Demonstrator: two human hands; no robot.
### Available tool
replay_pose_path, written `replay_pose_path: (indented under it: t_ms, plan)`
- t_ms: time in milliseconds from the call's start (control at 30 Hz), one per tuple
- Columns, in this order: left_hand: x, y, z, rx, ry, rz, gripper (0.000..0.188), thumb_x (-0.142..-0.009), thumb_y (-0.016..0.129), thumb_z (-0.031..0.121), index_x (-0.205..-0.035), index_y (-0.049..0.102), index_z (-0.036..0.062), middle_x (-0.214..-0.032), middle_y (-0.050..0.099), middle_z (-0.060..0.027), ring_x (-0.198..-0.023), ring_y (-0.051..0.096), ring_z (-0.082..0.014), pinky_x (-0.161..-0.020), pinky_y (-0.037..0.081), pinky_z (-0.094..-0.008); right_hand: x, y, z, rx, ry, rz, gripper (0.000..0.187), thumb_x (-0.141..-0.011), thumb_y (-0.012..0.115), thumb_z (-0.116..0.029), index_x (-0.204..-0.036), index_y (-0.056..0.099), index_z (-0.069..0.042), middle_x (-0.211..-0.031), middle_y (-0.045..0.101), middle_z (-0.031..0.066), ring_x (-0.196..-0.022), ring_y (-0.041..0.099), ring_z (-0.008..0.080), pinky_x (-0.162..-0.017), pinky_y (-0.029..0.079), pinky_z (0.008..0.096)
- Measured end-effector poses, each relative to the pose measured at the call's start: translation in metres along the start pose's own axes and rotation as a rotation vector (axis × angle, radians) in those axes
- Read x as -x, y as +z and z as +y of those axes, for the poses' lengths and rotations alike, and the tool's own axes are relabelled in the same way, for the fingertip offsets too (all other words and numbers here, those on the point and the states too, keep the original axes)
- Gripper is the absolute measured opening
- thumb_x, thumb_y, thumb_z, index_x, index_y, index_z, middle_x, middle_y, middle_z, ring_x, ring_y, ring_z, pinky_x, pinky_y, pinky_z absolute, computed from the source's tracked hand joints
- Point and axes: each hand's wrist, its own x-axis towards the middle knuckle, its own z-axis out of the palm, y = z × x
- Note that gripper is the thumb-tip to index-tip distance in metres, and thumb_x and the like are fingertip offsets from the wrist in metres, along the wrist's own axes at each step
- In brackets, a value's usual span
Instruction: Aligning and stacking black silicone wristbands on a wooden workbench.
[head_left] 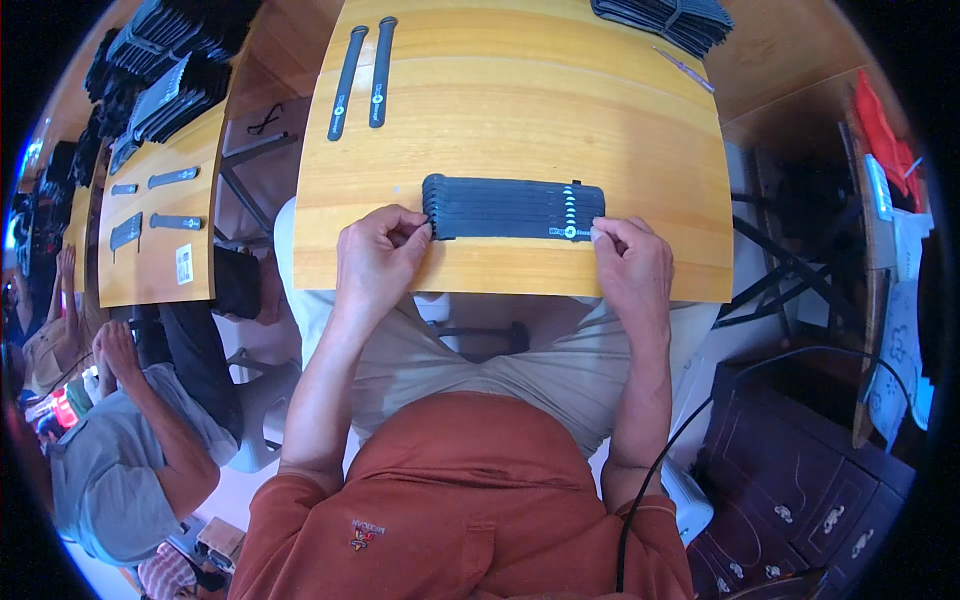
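Observation:
A row of black straps point(500, 207), overlapping like shingles, lies crosswise near the front edge of the wooden table. Their looped ends are on the left, and small pale round marks line up near the right end. My left hand point(378, 254) pinches the near left corner of the row between thumb and fingers. At the near right corner, my right hand point(634, 262) has its thumb and fingertips closed on the strap end. Two separate black straps, a left one point(348, 84) and a right one point(381, 75), lie lengthwise at the table's far left.
A banded bundle of black straps point(668, 18) sits at the table's far right, beside a thin screwdriver-like tool point(684, 69). Left, a second table point(150, 270) bears straps and stacks; a co-worker in grey point(130, 470) sits there. A dark drawer cabinet point(790, 480) stands right.

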Motion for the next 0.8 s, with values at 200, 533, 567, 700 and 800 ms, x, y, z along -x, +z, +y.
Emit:
replay_pose_path:
  t_ms: [200, 533, 567, 700, 800]
  plan:
    - [0.001, -0.003, 0.001, -0.087, 0.038, -0.007, 0.013, -0.086, 0.076, 0.005, -0.099, 0.076, 0.0005, -0.074, 0.070, -0.0099, -0.062, 0.065, -0.0146, -0.061, 0.052, -0.0294, 0.002, -0.001, 0.003, -0.018, 0.035, -0.008, 0.015, -0.090, 0.071, -0.017, -0.100, 0.078, -0.008, -0.090, 0.071, 0.0115, -0.083, 0.070, 0.0314, -0.076, 0.054, 0.0407]
    - [0.018, -0.003, 0.007, -0.516, 0.435, -0.006, 0.026, -0.086, 0.069, 0.005, -0.111, 0.076, 0.0095, -0.106, 0.067, -0.0102, -0.083, 0.071, -0.0303, -0.069, 0.058, -0.0418, 0.005, -0.001, 0.007, 0.046, -0.076, 0.009, 0.017, -0.093, 0.071, -0.018, -0.102, 0.078, -0.007, -0.092, 0.070, 0.0125, -0.085, 0.069, 0.0335, -0.076, 0.054, 0.0423]
    - [0.020, -0.004, 0.008, -0.567, 0.439, -0.033, 0.029, -0.086, 0.069, 0.005, -0.115, 0.074, 0.0084, -0.112, 0.065, -0.0111, -0.091, 0.070, -0.0300, -0.072, 0.059, -0.0412, 0.005, -0.001, 0.007, 0.046, -0.077, 0.009, 0.017, -0.093, 0.071, -0.018, -0.102, 0.078, -0.007, -0.092, 0.070, 0.0125, -0.085, 0.069, 0.0335, -0.076, 0.054, 0.0423]
    - [0.026, 0.002, 0.017, -0.716, 0.564, 0.025, 0.034, -0.085, 0.069, 0.007, -0.119, 0.070, 0.0029, -0.124, 0.063, -0.0137, -0.117, 0.063, -0.0314, -0.086, 0.057, -0.0421, 0.006, -0.001, 0.007, 0.040, -0.127, 0.031, 0.017, -0.092, 0.071, -0.015, -0.104, 0.077, -0.005, -0.089, 0.070, 0.0123, -0.080, 0.069, 0.0290, -0.074, 0.053, 0.0389]
    - [0.027, 0.009, 0.010, -0.735, 0.707, 0.031, 0.039, -0.089, 0.070, 0.017, -0.124, 0.067, -0.0007, -0.139, 0.059, -0.0151, -0.135, 0.051, -0.0323, -0.104, 0.049, -0.0448, 0.006, 0.000, 0.006, 0.041, -0.149, 0.048, 0.017, -0.091, 0.072, -0.012, -0.104, 0.077, -0.003, -0.085, 0.070, 0.0122, -0.074, 0.068, 0.0257, -0.072, 0.052, 0.0358]
